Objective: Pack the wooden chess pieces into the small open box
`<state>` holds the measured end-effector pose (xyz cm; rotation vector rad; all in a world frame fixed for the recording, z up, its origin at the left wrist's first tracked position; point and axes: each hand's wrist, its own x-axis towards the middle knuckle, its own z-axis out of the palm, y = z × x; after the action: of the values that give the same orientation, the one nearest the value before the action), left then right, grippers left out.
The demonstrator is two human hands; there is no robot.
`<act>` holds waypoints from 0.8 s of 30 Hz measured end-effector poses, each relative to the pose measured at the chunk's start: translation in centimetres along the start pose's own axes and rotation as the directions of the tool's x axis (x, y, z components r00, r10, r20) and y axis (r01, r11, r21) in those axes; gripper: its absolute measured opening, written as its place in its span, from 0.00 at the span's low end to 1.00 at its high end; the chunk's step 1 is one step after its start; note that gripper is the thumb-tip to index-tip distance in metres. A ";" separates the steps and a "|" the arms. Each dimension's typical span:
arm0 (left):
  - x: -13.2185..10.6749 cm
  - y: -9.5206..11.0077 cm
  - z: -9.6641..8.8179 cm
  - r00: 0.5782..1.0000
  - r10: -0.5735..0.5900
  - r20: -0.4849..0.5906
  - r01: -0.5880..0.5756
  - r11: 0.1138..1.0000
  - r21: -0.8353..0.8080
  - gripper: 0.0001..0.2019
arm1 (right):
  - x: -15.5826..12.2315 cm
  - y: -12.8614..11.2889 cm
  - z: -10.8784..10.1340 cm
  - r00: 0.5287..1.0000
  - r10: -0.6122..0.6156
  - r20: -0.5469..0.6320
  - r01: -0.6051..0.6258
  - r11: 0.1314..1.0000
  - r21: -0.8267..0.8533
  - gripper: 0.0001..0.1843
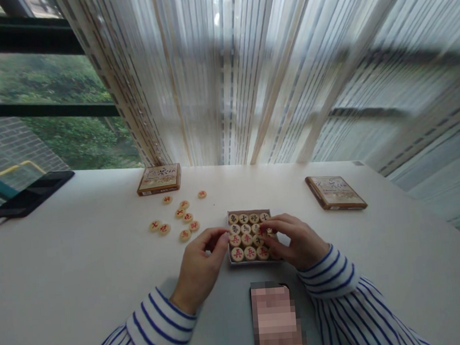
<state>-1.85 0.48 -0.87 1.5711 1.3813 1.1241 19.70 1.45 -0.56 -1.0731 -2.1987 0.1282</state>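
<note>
In the head view a shallow open box [254, 263] holds rows of round wooden xiangqi pieces [250, 253], some with black characters and some with red. My left hand [200, 264] is at the box's left side, its thumb and forefinger drawn together at the wall. Over the right part of the box, my right hand [300, 241] pinches a red-character xiangqi piece [261, 232] between thumb and fingers. That hand partly covers the pieces on the right. Several loose red-character xiangqi pieces [188, 217] lie scattered on the table, left of and beyond the box.
A flat printed box lid [159, 178] lies at the back left, and a similar flat box [336, 192] at the right. A phone with a blurred screen [275, 316] sits near me on the white table [102, 265]. A black device [32, 194] rests far left. Striped curtains [224, 89] hang behind.
</note>
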 end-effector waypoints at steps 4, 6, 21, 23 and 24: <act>0.0 -0.2 0.0 1.000 -0.001 0.008 0.001 1.000 0.028 0.12 | -0.4 0.5 0.5 0.997 0.024 0.067 -0.021 0.999 -0.046 0.10; -0.1 -0.2 0.0 1.000 -0.001 0.008 0.001 1.000 0.024 0.12 | -0.5 0.6 0.6 0.996 0.031 0.083 -0.026 0.998 -0.054 0.10; 0.1 -0.2 -0.1 1.000 -0.024 0.016 0.023 0.998 0.056 0.11 | -0.3 0.2 0.5 0.991 0.042 0.130 -0.035 0.998 -0.058 0.08; 0.1 -0.2 -0.1 0.999 -0.028 0.016 0.027 0.998 0.061 0.11 | -0.3 0.2 0.4 0.989 0.041 0.143 -0.032 0.997 -0.069 0.08; 0.1 -0.2 -0.1 0.999 -0.029 0.016 0.028 0.998 0.062 0.11 | -0.3 0.2 0.4 0.988 0.040 0.151 -0.029 0.997 -0.076 0.08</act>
<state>-2.00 0.61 -1.04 1.5958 1.4347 1.0576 19.71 1.43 -1.09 -1.1765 -2.3381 0.1503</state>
